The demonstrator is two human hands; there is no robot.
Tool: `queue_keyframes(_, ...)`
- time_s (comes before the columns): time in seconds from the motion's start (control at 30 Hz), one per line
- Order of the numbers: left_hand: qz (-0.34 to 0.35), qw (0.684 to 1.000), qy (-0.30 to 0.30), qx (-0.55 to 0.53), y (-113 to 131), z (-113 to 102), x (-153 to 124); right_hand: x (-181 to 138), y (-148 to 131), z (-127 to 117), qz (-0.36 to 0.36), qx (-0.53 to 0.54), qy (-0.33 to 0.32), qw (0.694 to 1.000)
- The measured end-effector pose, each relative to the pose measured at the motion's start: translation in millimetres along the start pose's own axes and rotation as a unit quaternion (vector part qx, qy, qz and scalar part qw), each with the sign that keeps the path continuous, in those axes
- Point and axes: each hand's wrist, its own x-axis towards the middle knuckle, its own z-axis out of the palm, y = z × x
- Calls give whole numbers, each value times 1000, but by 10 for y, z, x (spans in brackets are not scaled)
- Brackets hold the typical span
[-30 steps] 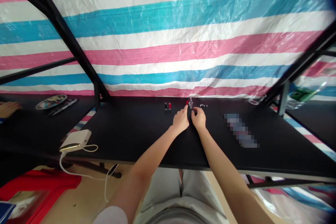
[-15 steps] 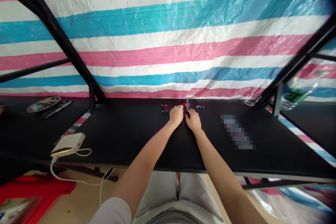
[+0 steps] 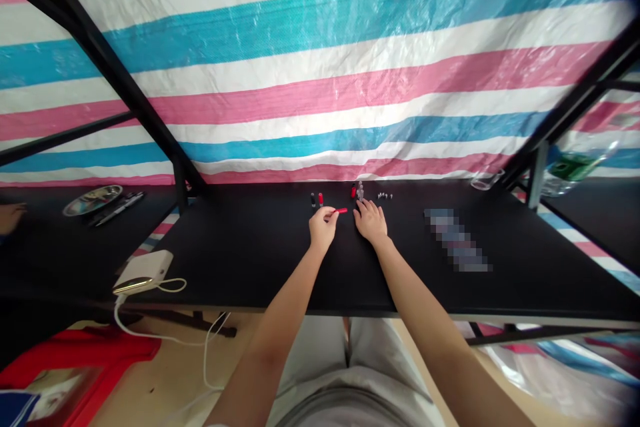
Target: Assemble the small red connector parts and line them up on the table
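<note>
My left hand [image 3: 323, 227] is closed in a pinch on a small red piece [image 3: 341, 211] that sticks out to the right of its fingers, just above the black table [image 3: 250, 247]. My right hand [image 3: 371, 221] lies beside it on the table with its fingers stretched toward a cluster of small red and clear pieces [image 3: 357, 191] near the back edge. A black piece and a red piece [image 3: 317, 199] stand upright just behind my left hand. Several tiny dark pieces [image 3: 385, 196] lie right of the cluster.
A blurred flat item [image 3: 457, 248] lies to the right on the table. A white power bank [image 3: 145, 271] with a cable sits at the front left edge. On the left table are a metal dish [image 3: 94, 197], pens, and another person's hand [image 3: 10, 215]. A striped tarp hangs behind.
My left hand has drawn back from the cluster toward the left and now pinches a red piece. My right hand stays near the cluster, fingers flatter.
</note>
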Motion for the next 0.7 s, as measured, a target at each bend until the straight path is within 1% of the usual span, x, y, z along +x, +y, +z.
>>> queue_keyframes(0.1,-1,998,57,-37,-28,-58,39,-32,-12,-42,-30,29,47,998)
queue_keyframes(0.17,-15,995,85,-57,-66,-82,66,-51,-27,-90,-59,59,85,993)
queue_keyframes(0.27,-32,991,105,-83,-123,-92,82,-75,-62,-159,-82,103,144,981)
queue_keyframes(0.33,-36,990,105,-91,-138,-89,78,-88,-91,-185,-94,130,164,973)
queue_keyframes(0.4,-36,989,105,-93,-130,-88,67,-102,-120,-192,-118,162,158,967)
queue_keyframes(0.53,-30,989,103,-97,-89,-102,48,-132,-164,-192,-172,212,118,955)
queue_keyframes(0.6,-30,989,102,-99,-82,-110,46,-143,-172,-196,-188,223,106,951)
queue_keyframes(0.7,-33,989,101,-103,-95,-110,50,-149,-170,-200,-196,231,104,948)
